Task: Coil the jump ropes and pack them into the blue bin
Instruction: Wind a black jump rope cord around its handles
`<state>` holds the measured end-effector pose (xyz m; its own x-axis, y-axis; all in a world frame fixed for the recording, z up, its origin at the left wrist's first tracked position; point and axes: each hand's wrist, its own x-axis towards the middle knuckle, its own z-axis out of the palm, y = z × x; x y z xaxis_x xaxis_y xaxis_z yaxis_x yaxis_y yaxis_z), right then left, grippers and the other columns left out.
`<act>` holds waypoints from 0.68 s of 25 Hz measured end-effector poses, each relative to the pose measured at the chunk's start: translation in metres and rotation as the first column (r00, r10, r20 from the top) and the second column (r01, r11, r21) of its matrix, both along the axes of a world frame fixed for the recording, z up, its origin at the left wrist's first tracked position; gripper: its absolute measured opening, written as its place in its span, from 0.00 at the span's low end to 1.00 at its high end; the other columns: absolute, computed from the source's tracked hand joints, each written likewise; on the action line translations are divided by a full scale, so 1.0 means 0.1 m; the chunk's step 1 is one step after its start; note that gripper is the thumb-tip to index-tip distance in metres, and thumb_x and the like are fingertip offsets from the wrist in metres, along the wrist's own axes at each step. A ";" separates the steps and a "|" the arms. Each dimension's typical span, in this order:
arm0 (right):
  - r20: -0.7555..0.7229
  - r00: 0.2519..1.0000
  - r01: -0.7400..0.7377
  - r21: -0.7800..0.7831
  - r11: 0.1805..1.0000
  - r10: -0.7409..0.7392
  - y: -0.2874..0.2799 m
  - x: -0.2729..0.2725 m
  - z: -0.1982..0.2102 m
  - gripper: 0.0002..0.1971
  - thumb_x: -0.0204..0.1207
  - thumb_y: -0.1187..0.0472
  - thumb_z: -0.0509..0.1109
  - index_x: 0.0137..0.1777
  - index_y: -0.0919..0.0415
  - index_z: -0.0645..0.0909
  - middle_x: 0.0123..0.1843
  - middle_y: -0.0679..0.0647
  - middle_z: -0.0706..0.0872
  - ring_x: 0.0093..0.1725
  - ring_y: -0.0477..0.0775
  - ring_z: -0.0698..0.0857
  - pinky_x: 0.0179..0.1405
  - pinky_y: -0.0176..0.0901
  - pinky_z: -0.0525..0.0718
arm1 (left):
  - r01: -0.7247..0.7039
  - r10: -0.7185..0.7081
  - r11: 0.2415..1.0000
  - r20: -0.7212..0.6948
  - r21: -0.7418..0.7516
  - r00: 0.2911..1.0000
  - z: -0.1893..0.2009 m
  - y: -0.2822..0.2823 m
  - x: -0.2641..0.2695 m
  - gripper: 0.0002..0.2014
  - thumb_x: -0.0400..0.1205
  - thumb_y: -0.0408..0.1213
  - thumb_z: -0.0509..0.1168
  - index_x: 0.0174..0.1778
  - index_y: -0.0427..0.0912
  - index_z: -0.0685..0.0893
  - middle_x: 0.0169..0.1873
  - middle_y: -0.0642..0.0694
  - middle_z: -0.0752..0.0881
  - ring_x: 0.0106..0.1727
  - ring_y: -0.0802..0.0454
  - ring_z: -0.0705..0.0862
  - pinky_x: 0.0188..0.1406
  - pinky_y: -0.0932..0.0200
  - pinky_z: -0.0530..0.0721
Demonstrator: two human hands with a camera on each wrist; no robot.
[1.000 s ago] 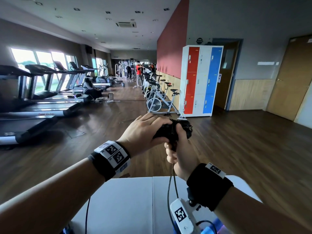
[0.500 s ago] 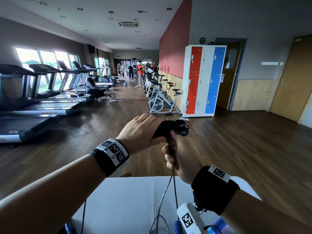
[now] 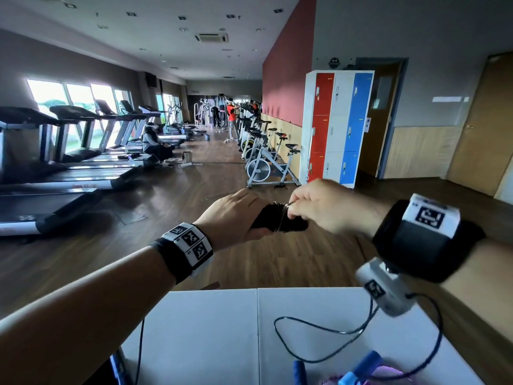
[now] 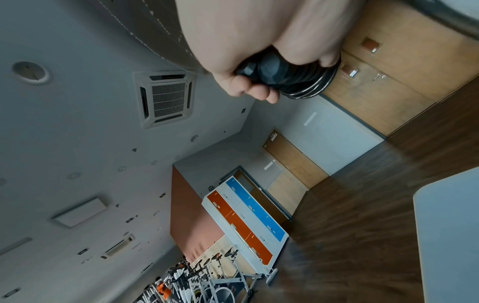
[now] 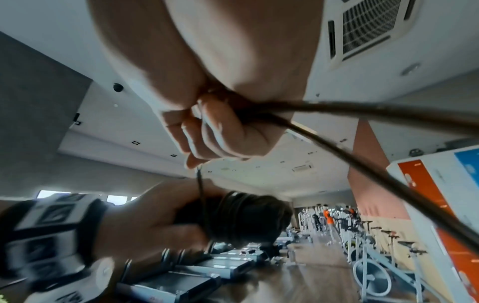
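Note:
Out over the floor beyond the table, my left hand grips the black jump rope handles, which carry several turns of thin black rope. My right hand is just right of the handles and above them, and its fingers pinch the rope close to the wound turns. The rest of the black rope hangs below my right wrist and lies in a loose loop on the white table. The blue bin is not clearly in view.
Blue jump rope handles and something pink-purple lie at the table's near right edge. Treadmills stand on the left, with exercise bikes and red, white and blue lockers ahead. People are far down the gym.
My right hand has come up from under the handles and swung over to their right, taking the rope along. The left hand keeps its grip. A slack loop now lies on the table.

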<state>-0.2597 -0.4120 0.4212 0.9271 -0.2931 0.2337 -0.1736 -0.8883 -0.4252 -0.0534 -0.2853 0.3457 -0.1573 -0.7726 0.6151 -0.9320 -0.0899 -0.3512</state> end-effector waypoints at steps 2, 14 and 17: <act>-0.015 0.999 -0.042 -0.116 0.992 0.040 -0.15 0.04 0.24 0.09 0.81 0.51 0.72 0.41 0.51 0.89 0.38 0.52 0.91 0.40 0.55 0.88 0.43 0.51 0.84 | 0.039 -0.039 0.999 -0.002 -0.007 0.999 0.03 -0.01 -0.07 0.29 0.82 0.61 0.61 0.62 0.38 0.85 0.47 0.44 0.87 0.48 0.43 0.85 0.46 0.50 0.86; 0.046 0.982 -0.187 0.149 0.971 0.183 -0.81 0.40 0.16 0.16 0.71 0.44 0.76 0.44 0.58 0.88 0.33 0.61 0.80 0.29 0.55 0.74 0.28 0.38 0.73 | 0.231 -0.235 0.971 -0.079 -0.065 0.969 0.20 0.10 -0.40 0.29 0.82 0.57 0.68 0.68 0.35 0.84 0.55 0.42 0.87 0.53 0.45 0.81 0.55 0.53 0.83; 0.174 0.975 -0.214 0.542 0.812 0.141 -0.77 0.41 -0.13 0.11 0.84 0.60 0.70 0.40 0.58 0.86 0.32 0.50 0.85 0.29 0.41 0.82 0.32 0.31 0.79 | 0.227 -0.246 0.962 -0.122 -0.152 0.962 0.28 0.11 -0.44 0.30 0.81 0.57 0.69 0.69 0.34 0.83 0.55 0.42 0.87 0.54 0.48 0.79 0.58 0.60 0.77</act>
<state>-0.2188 -0.4890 0.4078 0.9512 -0.2397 0.1945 0.0488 -0.5056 -0.8614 -0.0971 -0.2739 0.3738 -0.2312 -0.6319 0.7397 -0.9709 0.1011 -0.2171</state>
